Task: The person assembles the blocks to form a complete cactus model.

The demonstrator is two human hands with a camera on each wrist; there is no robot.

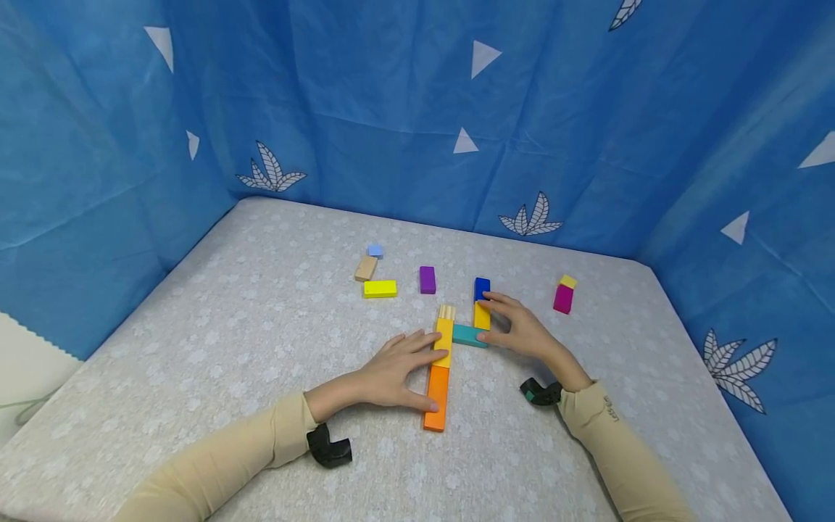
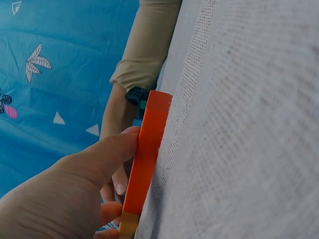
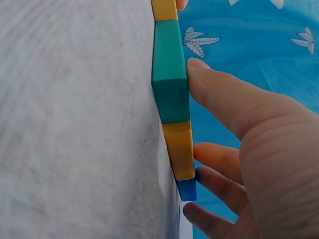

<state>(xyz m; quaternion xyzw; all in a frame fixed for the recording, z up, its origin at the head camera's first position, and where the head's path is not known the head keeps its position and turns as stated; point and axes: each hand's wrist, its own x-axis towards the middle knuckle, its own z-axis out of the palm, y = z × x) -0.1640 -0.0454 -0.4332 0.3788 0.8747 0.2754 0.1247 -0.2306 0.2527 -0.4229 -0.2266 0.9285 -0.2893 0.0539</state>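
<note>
Beige cloth covers your left forearm, the sleeve (image 1: 222,464) cut off by the head view's bottom border; beyond it the table's left edge runs back to the curtain (image 1: 391,94). Your left hand (image 1: 391,373) is spread wide, thumb against the orange block (image 1: 436,406) and fingertips over the amber block (image 1: 445,328), curled round neither; in the left wrist view the orange block hides some fingertips and the amber one is cut off. Past that hand lie tan (image 1: 366,268), light blue (image 1: 375,251), yellow (image 1: 380,289) and purple blocks (image 1: 427,280). A small ribbed block (image 1: 446,312) tops your row; its markings are hard to make out. Teal (image 1: 466,335) joins it on the right, with golden (image 1: 481,317) and dark blue blocks (image 1: 481,286) running back from there. Your right hand (image 1: 525,330) lies loosely open across these three, thumb at the teal, partly covering them; how firmly it presses, you cannot tell. Further right, tablecloth (image 1: 607,341) gives you room before the magenta block (image 1: 564,298) and the curtained edge.
</note>
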